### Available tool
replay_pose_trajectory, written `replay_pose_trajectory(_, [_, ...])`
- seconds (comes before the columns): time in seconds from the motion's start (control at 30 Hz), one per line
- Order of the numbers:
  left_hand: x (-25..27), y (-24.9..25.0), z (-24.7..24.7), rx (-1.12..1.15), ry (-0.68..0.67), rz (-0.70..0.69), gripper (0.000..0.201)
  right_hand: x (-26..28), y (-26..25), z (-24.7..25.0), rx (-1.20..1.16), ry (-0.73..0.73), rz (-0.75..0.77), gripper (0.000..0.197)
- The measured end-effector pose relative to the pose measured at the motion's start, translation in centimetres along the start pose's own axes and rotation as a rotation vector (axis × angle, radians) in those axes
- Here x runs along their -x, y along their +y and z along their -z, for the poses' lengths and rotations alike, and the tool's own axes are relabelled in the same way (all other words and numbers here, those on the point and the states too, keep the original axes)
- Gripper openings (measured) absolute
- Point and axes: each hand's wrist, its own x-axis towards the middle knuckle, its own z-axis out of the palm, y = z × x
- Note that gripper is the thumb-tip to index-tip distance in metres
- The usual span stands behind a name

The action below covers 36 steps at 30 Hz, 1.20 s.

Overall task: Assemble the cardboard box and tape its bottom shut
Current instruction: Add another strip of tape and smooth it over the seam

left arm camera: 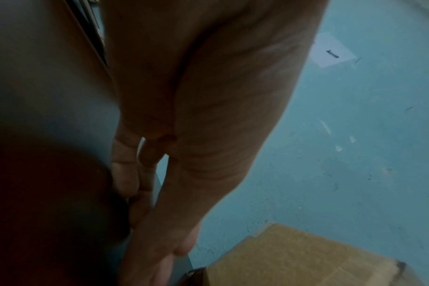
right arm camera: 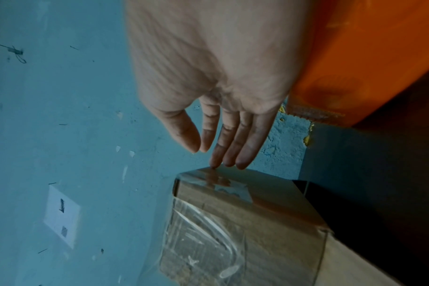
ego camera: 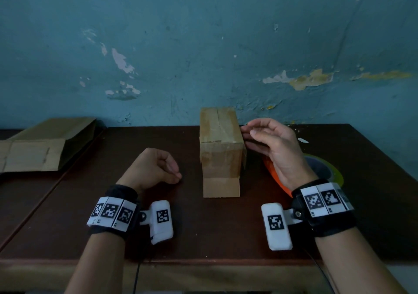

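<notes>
Cardboard box (ego camera: 220,149) taped shut; contents hidden, possibly none.

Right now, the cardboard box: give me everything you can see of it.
The cardboard box is brown, small, assembled and oblong, standing on the dark table. Clear tape, wrinkled and glossy, crosses its upturned face and runs down the sides. One flap lies flat on the table toward the person. The right hand touches its right upper edge with straight fingertips.

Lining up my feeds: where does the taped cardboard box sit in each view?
Head: cardboard box at centre, on the table, beside the right hand.
Left wrist: bottom right corner.
Right wrist: lower centre, fingertips at its taped edge.
Shared landmark: teal wall.
</notes>
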Motion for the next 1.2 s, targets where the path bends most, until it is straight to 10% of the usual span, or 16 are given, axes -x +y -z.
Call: replay_pose_trajectory(1.2, [-1.8,-0.8,-0.6,0.003,0.096,-0.045,0.020,0.0,0.7,0.0,0.042,-0.020,-0.013,0.020])
